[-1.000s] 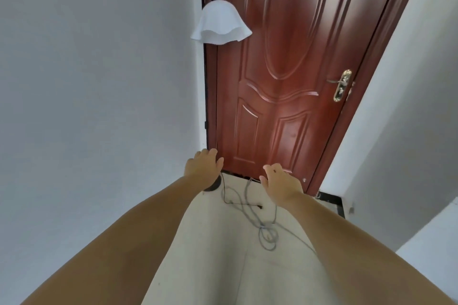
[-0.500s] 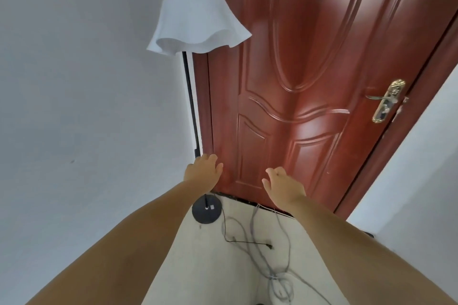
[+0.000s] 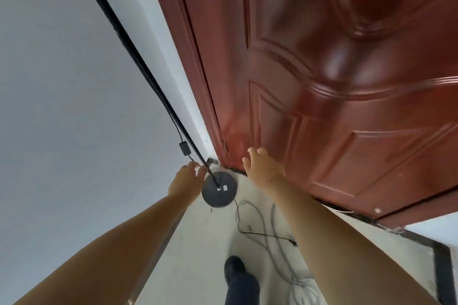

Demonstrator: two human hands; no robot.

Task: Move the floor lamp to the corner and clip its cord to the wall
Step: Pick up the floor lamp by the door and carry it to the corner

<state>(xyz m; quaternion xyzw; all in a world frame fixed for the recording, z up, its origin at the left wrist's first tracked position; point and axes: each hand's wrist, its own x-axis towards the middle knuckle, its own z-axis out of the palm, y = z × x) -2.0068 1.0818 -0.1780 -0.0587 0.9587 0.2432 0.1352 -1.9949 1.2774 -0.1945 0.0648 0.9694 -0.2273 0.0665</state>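
- At the top left edge, the floor lamp pole is cut off by the frame; the shade is not shown
- Motion blur is spread over the whole view, so fine detail on the red door cannot be resolved
- Whether the left hand is touching the pole cannot be determined; its fingers are seen spread and unclenched just beside the pole's lower end, with nothing gripped
- The right hand is held open with fingers extended, near the lower corner of the door, and nothing is held in it
- The round black lamp base is located on the pale floor in the corner where the grey wall meets the door frame, between the two hands
- The black cord is run down alongside the pole, through an inline switch, and is trailed loose over the floor from the base to a plug end partly hidden behind the right forearm
- Open floor is confined to a narrow strip between wall and door
- A tangle of grey cables is lying on that strip, crossing the black cord
- A dark shoe is placed on the floor just behind the base, cut off at the lower edge
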